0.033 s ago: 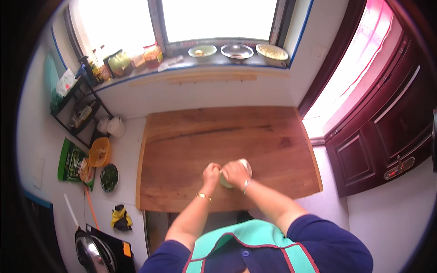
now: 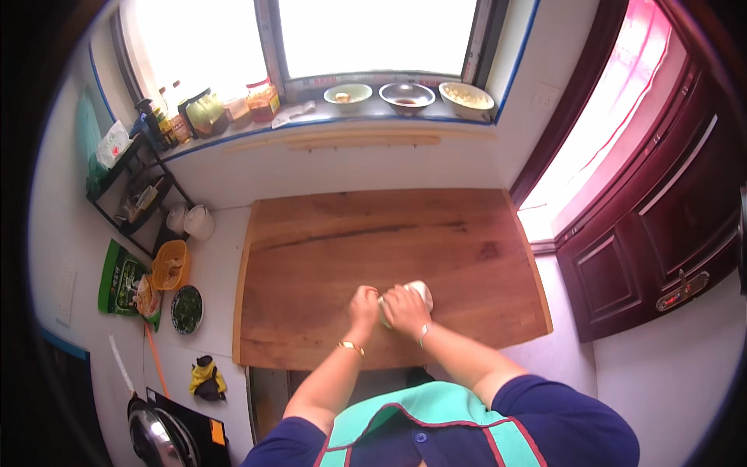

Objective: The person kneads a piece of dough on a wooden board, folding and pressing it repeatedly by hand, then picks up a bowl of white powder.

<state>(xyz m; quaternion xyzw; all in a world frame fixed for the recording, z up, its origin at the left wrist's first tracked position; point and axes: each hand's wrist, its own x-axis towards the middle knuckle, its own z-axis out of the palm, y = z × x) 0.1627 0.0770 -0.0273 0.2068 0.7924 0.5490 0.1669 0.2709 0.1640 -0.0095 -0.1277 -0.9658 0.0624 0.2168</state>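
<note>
Toward the near edge of the tabletop [image 2: 327,257], midway across, the right hand [image 2: 406,308] grips a pale doughy lump [image 2: 422,291] beside the curled left hand [image 2: 363,307], whose hold cannot be made out, and uneven pressure could make the lump skid or tear.

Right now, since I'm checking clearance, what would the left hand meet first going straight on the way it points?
Ahead of the left hand, the way across the wooden board looks free; the white wall below the windowsill probably comes first, though hand height and depth are unclear.
</note>
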